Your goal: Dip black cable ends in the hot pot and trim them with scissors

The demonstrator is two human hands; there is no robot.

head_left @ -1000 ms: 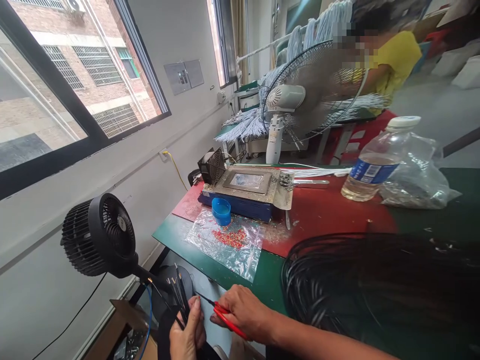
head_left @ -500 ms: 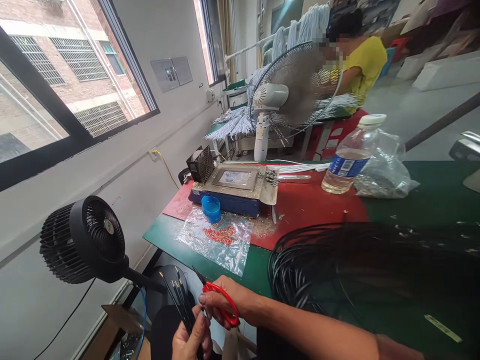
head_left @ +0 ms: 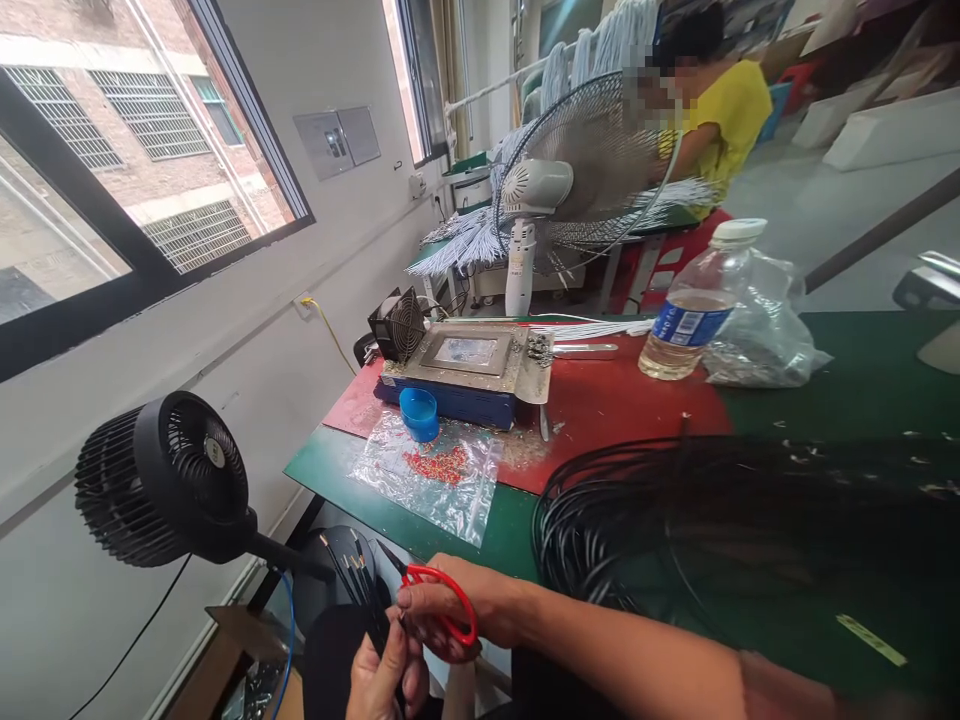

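My left hand (head_left: 388, 672) is closed around a bundle of black cables (head_left: 363, 592), whose stripped ends point up and to the left. In my right hand (head_left: 442, 600) are red-handled scissors (head_left: 466, 612), with the dark blades pointing up and left beside the cable ends. The right thumb and fingers meet the left fingertips at the bundle; what lies between them is too small to make out. To the right, a large coil of black cable (head_left: 577, 530) lies on the green table (head_left: 517, 525).
A solder pot (head_left: 450, 400) with a small fan (head_left: 397, 325) stands on a red mat (head_left: 600, 400). Before it are a blue cup (head_left: 418, 414) and a plastic bag (head_left: 465, 510) with red bits. A bottle (head_left: 686, 320) stands behind the coil. A black fan (head_left: 172, 475) is at left; a person in yellow (head_left: 731, 120) sits beyond.
The whole view has shifted slightly. My hands stay together at the cable bundle, and the scissors remain in the right hand with almost the same tilt.
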